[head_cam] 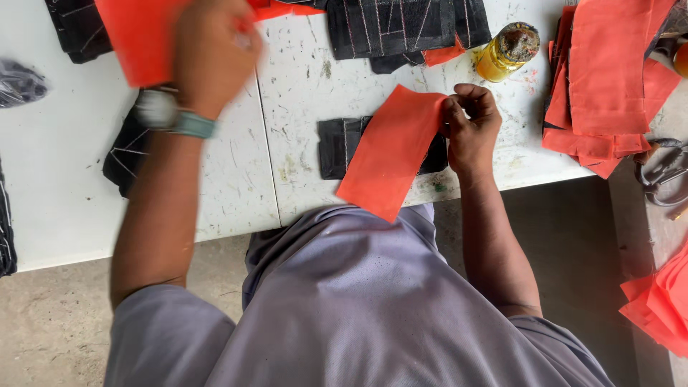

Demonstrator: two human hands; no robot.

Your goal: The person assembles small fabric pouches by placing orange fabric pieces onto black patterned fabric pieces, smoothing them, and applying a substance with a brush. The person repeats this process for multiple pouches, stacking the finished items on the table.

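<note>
My left hand (211,50), blurred by motion and wearing a wristwatch, grips an orange sheet (140,36) at the top left of the white table (57,158). My right hand (469,125) pinches the upper right edge of another orange sheet (390,154) that lies tilted over a black stitched fabric piece (337,143) near the table's front edge. The sheet's lower corner hangs past the edge, over my grey shirt.
A stack of orange sheets (609,79) lies at the right, with a yellow glue jar (507,50) beside it. More black fabric pieces (405,25) sit at the back and at the left (125,161). Scissors (663,172) rest at the far right. More orange sheets (663,301) lie lower right.
</note>
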